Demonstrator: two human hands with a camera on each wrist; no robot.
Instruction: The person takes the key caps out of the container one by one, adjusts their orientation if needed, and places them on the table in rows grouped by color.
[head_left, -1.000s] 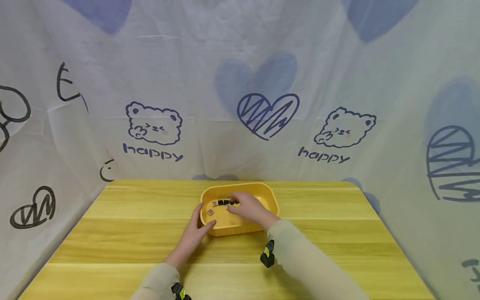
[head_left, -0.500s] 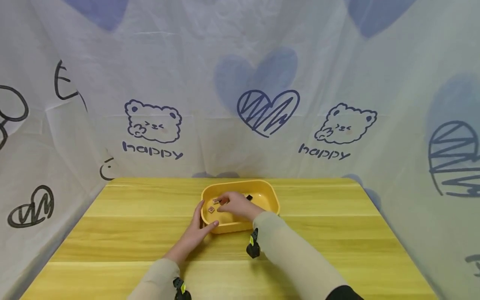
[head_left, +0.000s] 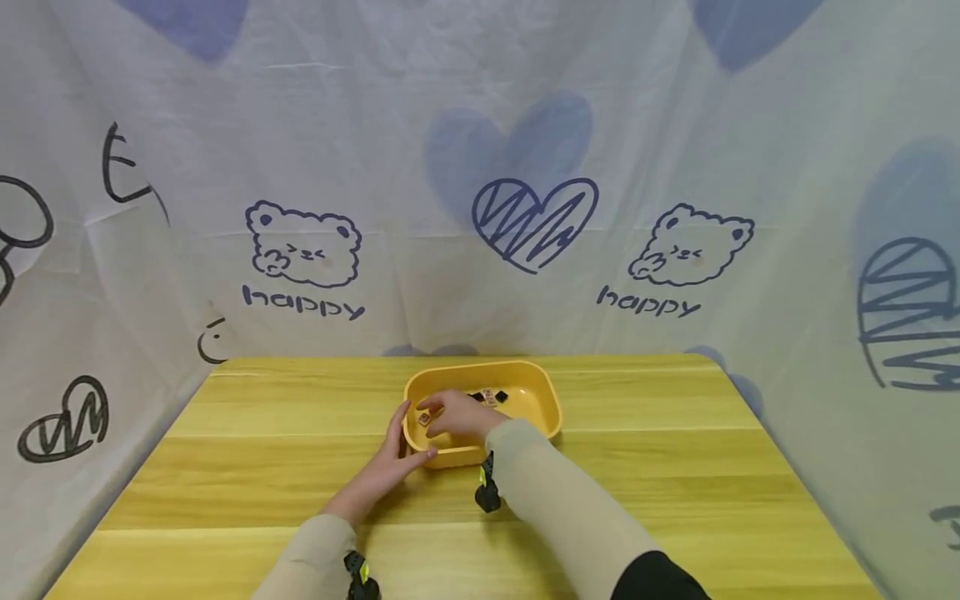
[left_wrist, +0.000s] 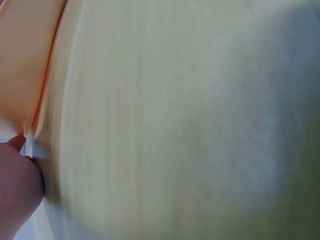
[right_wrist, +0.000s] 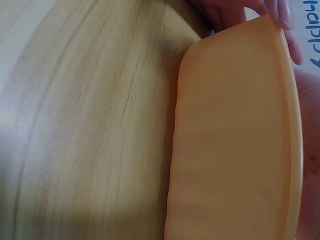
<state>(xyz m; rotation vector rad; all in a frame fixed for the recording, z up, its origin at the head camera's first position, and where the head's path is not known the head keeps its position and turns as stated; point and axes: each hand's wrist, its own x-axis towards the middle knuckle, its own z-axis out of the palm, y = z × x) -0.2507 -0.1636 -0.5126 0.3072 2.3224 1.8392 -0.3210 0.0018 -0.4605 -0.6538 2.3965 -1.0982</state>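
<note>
A yellow plastic basin (head_left: 536,408) with rounded corners sits on the wooden table. My left hand (head_left: 386,467) grips its left end, thumb at the near rim and fingers along the left side. Inside the basin, my right hand (head_left: 461,415) reaches over the left part, thumb and fingers apart. A small square block (head_left: 424,419) with a pale patterned face shows between them. Just right of that hand lie a black block (head_left: 502,397) and a pale block (head_left: 489,396). The right wrist view shows mostly the basin's outer wall (right_wrist: 230,130); the blocks are hidden there.
The wooden table (head_left: 675,467) extends around the basin on both sides and in front. Behind it hangs a pale cloth (head_left: 420,275) printed with hearts and bears, and more cloth encloses the left and right sides.
My right hand has moved left inside the basin, from the row of blocks toward the left end, uncovering blocks on its right. My left hand stays on the basin.
</note>
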